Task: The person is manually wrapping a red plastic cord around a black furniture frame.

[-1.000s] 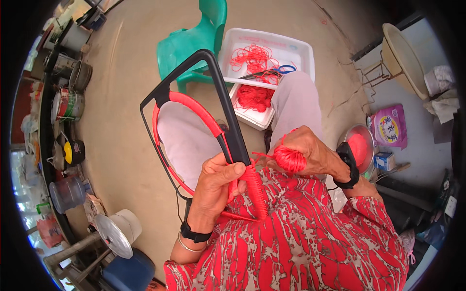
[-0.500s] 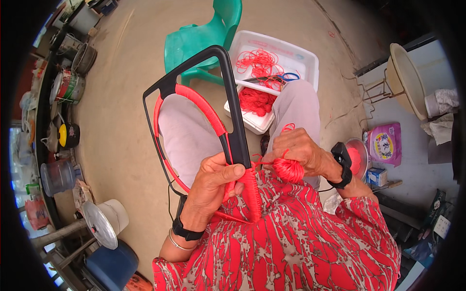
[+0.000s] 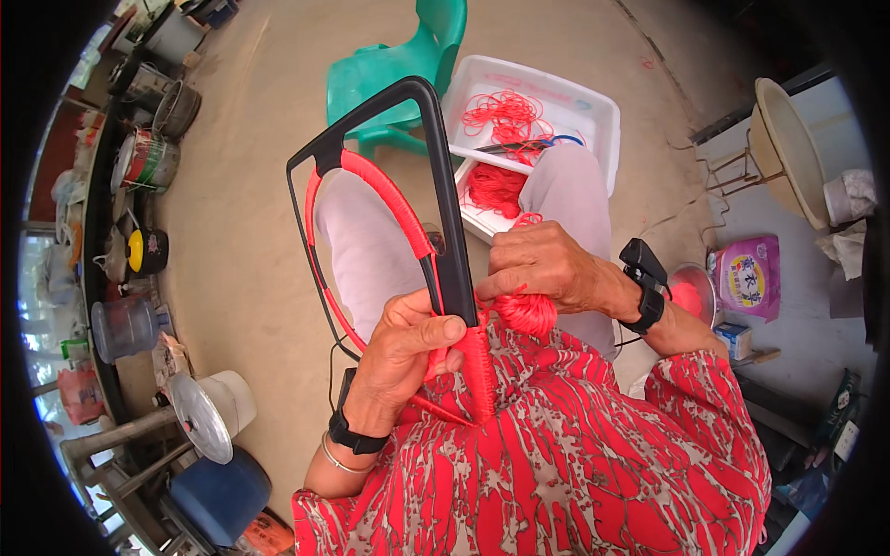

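Observation:
A black frame (image 3: 449, 199) with rounded corners stands tilted over my lap. Red cord is wound tightly round its lower right bar, and an inner ring (image 3: 383, 192) is partly wrapped in the same red. My left hand (image 3: 408, 347) is closed on the frame's right bar, thumb near the top of the winding. Just right of the bar, my right hand (image 3: 547, 269) grips a bundle of red cord (image 3: 525, 314), its fingers close to the wrapped part. The frame's lowest part lies against my patterned shirt and is partly hidden.
Beyond my knees, a white tub (image 3: 593, 116) holds loose red cord and blue-handled scissors (image 3: 533, 145). Under it, another white container (image 3: 477, 220) holds more red cord. A green plastic chair (image 3: 389, 79) stands left of them. At right are a purple bag (image 3: 749, 276) and a metal bowl (image 3: 705, 287).
My right hand has moved left with the cord bundle, closer to the frame's bar. My left hand keeps its grip. The whole view has shifted slightly.

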`<state>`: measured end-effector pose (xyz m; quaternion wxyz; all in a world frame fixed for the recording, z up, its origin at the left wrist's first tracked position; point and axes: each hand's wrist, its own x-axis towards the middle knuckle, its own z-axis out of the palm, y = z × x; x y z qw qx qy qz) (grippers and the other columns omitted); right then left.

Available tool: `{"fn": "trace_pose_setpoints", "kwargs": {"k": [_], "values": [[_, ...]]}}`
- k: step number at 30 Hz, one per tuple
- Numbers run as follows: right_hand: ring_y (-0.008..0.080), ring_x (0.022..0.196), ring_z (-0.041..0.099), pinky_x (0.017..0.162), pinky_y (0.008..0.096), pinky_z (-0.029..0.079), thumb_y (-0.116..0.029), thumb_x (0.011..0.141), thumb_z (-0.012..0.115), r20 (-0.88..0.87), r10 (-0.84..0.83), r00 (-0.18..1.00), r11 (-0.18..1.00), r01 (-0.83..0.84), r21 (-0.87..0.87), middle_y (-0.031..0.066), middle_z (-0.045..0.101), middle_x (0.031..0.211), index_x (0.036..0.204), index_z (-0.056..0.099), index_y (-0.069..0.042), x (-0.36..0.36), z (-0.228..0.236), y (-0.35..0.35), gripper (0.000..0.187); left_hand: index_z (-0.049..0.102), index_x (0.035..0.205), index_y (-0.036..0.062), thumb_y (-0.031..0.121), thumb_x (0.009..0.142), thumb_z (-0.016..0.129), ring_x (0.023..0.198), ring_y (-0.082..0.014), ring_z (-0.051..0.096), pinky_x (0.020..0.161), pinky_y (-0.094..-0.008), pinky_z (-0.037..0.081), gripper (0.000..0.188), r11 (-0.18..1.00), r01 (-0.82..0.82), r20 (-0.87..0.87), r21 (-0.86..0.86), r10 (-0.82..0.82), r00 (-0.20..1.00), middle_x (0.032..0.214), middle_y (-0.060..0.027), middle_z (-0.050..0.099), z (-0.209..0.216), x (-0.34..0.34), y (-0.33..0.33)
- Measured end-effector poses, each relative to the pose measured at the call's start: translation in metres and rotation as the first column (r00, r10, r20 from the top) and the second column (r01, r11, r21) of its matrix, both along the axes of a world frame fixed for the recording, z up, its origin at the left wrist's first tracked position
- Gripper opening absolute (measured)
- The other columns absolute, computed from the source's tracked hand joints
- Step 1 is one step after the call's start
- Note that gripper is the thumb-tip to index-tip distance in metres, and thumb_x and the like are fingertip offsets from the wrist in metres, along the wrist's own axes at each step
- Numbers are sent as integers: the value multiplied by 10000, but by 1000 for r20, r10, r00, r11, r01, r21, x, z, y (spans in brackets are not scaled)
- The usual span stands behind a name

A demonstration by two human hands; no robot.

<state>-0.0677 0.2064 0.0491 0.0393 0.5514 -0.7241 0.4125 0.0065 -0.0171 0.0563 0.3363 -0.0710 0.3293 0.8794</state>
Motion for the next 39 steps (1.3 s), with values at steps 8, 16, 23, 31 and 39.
{"fn": "trace_pose_setpoints", "kwargs": {"k": [8,16,23,31,39], "values": [[229,665,550,533,347,425,-90,690,684,-118,-52,992,997,45,-61,55,497,725,883,605,-66,-11,-4,-1,210,641,1018,14,84,796,725,537,-59,460,434,-207,377,247,1000,5,-47,-28,-6,999,809,-13,615,2,6,5],[218,658,547,530,344,423,-78,675,684,-148,-57,987,997,48,-64,41,499,720,870,601,-75,-4,-4,11,212,633,1044,3,75,781,730,535,-65,458,425,-213,360,290,998,-37,-70,-57,33,997,816,-19,609,0,14,8],[217,578,477,489,339,380,-122,695,659,-121,-46,992,984,24,-179,39,435,640,869,638,-52,0,-8,4,189,627,1066,1,88,771,740,544,-69,472,414,-209,348,327,996,-24,-54,-81,20,998,817,-23,607,1,11,10],[232,615,556,517,344,430,-93,749,692,45,-49,998,981,56,-184,75,549,710,882,617,-29,2,-15,4,166,614,973,-19,142,768,749,543,-80,467,414,-215,350,294,995,-32,-116,-99,21,993,799,-44,580,1,12,11],[206,594,636,578,287,495,-104,788,741,502,-132,855,984,176,-40,82,659,723,847,626,-9,28,0,23,160,612,909,-37,174,769,743,547,-105,466,416,-230,348,285,993,-76,-153,-90,61,986,805,-71,559,-1,10,9]]}}
